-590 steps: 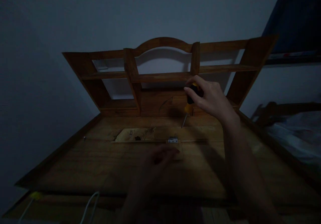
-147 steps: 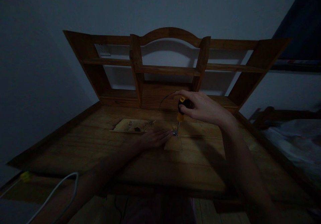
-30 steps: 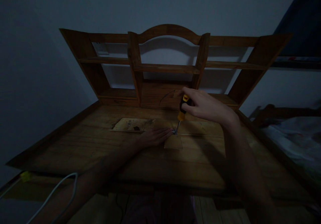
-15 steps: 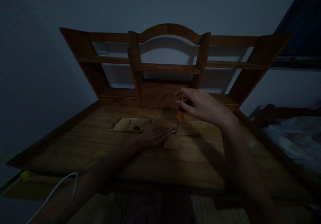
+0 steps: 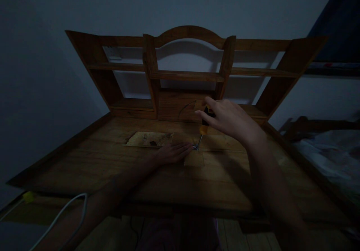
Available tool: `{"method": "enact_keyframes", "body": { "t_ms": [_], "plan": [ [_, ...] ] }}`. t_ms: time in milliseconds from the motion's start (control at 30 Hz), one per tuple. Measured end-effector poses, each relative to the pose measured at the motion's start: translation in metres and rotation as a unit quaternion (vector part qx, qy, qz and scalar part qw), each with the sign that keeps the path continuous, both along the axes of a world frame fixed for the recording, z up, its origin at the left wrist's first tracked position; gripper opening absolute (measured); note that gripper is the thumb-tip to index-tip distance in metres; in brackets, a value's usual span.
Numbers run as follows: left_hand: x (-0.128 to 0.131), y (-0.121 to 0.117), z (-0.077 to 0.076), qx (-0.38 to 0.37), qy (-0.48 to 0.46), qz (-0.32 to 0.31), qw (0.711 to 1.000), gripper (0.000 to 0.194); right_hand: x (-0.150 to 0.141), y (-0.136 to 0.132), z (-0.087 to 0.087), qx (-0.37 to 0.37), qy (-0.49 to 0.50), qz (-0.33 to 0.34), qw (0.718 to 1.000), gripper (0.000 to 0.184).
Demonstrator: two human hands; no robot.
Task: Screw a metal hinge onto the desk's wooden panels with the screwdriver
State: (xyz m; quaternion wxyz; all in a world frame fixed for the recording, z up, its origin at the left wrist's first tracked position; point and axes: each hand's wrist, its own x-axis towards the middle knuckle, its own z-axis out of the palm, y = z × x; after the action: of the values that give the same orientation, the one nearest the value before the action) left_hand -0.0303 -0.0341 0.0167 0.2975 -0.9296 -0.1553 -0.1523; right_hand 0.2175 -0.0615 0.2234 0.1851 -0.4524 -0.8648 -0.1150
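Note:
My right hand [image 5: 225,117] grips a screwdriver [image 5: 204,129] with a black and orange handle, its thumb and index finger partly apart at the top. The metal shaft slants down to a small shiny metal piece [image 5: 195,147] lying on the wooden desk [image 5: 225,187]. Fingers stretched out flat, my left hand [image 5: 174,153] rests on the desk, and its fingertips touch the left end of that metal piece. A pale square patch of wood [image 5: 194,159] shows just in front of the metal piece. Dim light hides the exact shape of the metal piece.
A wooden shelf unit [image 5: 187,76] stands at the desk's back edge against the wall. Left of centre the desktop has a damaged strip [image 5: 149,139]. A white cable [image 5: 60,213] loops over my left forearm. To the right lies a pale plastic-like heap [image 5: 332,153].
The fingers of my right hand have shifted slightly around the screwdriver handle, and the index finger is lifted a little to the right. My left hand stays in place.

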Motion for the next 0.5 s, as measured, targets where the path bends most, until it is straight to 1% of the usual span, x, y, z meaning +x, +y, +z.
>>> {"method": "enact_keyframes", "body": {
  "t_ms": [67,167,233,400,500],
  "plan": [
    [-0.0001,0.0000,-0.0006,-0.002,-0.006,0.001,1.000,0.041,0.0003,0.0002,0.0001,-0.003,0.003,0.003,1.000,0.032],
    [-0.0002,0.0007,-0.0018,-0.006,-0.012,-0.004,1.000,0.043,0.0007,0.0010,0.0005,-0.024,0.016,0.054,0.998,0.026],
    [-0.0003,0.0021,-0.0033,-0.006,-0.008,-0.008,1.000,0.046,0.0000,0.0014,0.0000,-0.030,0.023,0.069,0.997,0.025],
    [-0.0005,0.0043,-0.0066,0.012,-0.014,-0.010,1.000,0.045,-0.0021,0.0031,-0.0033,-0.019,0.025,0.033,0.999,0.033],
    [0.0001,0.0017,-0.0040,0.014,-0.017,-0.006,1.000,0.045,-0.0011,0.0044,-0.0034,-0.027,0.028,0.045,0.998,0.036]
  ]
}}
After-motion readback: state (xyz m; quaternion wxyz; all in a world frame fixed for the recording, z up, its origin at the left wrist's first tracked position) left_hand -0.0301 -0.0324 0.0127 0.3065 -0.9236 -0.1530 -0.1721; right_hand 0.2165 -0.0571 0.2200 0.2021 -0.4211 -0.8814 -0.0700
